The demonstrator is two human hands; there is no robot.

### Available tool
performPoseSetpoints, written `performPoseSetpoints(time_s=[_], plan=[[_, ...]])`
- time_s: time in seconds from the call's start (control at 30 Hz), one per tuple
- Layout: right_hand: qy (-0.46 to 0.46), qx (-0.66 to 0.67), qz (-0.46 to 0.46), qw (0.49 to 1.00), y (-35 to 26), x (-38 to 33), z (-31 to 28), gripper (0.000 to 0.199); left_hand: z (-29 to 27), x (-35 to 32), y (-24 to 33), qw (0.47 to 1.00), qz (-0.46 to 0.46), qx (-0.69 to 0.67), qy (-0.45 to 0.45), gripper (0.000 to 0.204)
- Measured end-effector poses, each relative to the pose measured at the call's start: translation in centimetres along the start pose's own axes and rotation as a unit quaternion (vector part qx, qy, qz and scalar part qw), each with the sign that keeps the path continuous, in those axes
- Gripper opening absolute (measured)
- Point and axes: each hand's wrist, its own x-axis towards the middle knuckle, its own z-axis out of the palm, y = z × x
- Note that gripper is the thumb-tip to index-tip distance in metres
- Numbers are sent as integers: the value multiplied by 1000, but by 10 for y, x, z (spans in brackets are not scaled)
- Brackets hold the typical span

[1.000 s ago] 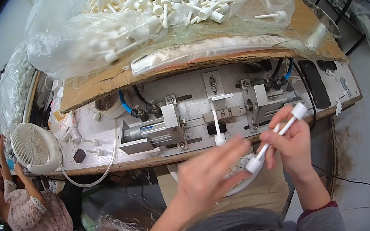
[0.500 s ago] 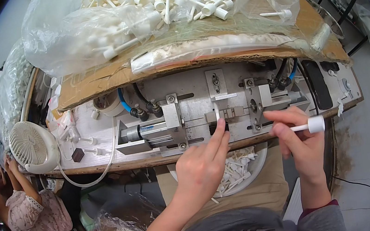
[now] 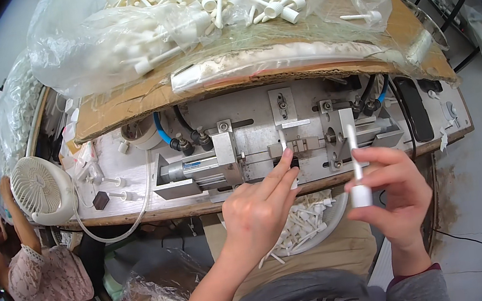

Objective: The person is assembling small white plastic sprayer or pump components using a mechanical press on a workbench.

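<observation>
Head view: right hand [image 3: 404, 193] pinches capped stick [image 3: 356, 162], axis roughly square to table's front edge [image 3: 170, 213]; left hand [image 3: 261, 207] over second stick [image 3: 283, 139], its grip I cannot tell

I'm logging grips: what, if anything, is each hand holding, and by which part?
The right hand holds a white capped rod toward its cap end. The left hand lies partly over another white rod; whether it grips that cannot be told.

White stick [image 3: 361, 197], brown cardboard [image 3: 120, 113]
</observation>
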Motion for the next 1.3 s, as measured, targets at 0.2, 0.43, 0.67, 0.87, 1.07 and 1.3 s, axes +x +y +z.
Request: performPoseSetpoints(time_s=[0.2, 0.43, 0.67, 0.87, 1.07, 1.3], plan=[[-9, -248, -149, 957, 27, 9, 32, 31, -15, -20, -7, 983, -16, -167, -75, 31], [-52, -406, -186, 893, 38, 18, 65, 31, -4, -72, 9, 952, -24, -184, -245, 34], [-76, -421, -162, 889, 41, 20, 69, 31, 20, -99, -4, 974, -71, -184, -115, 32], [-6, -332, -252, 909, 66, -19, 76, 30, 22, -169, -40, 973, -220, -69, 5, 22], [-336, -276, -287, 854, 108, -108, 128, 38, 64, -226, -83, 919, -390, -33, 47, 34], [-410, -254, -253, 839, 158, -107, 169, 39, 97, -214, -120, 821, -535, -193, -50, 46]])
